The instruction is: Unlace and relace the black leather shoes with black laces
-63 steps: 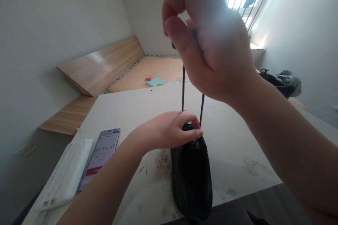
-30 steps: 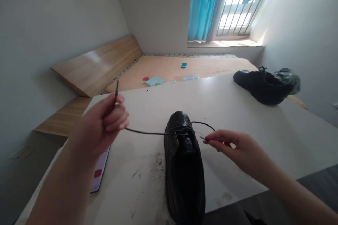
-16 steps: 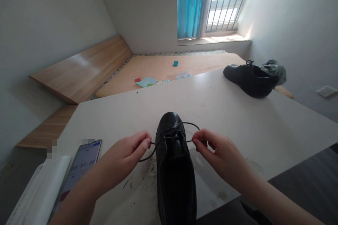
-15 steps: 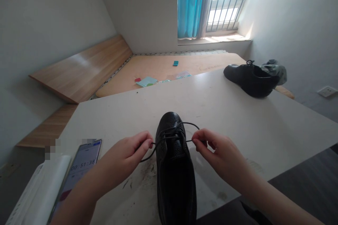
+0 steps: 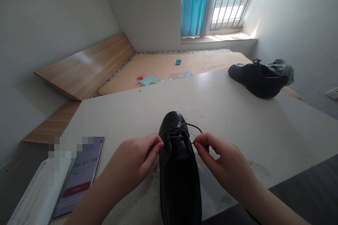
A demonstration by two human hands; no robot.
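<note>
The black lace-up shoe (image 5: 181, 150) sat upright between left hand (image 5: 138, 154) and right hand (image 5: 224, 154), its thin shoelace (image 5: 195, 126) partly looped.

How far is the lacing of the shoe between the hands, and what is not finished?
The lace already crosses the near shoe. The right hand pinches the lace; the left hand is closed at the shoe's edge, its hold hidden. The near shoe shows no bow, unlike the far shoe, so tying seems left.

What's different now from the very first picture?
The right hand has come down from high above the near shoe to its right side, fingers on the lace. The left hand has let go of the toe and moved to the shoe's left edge, fingers pinched. The near shoe still points away; the phone still lies on the left.
</note>
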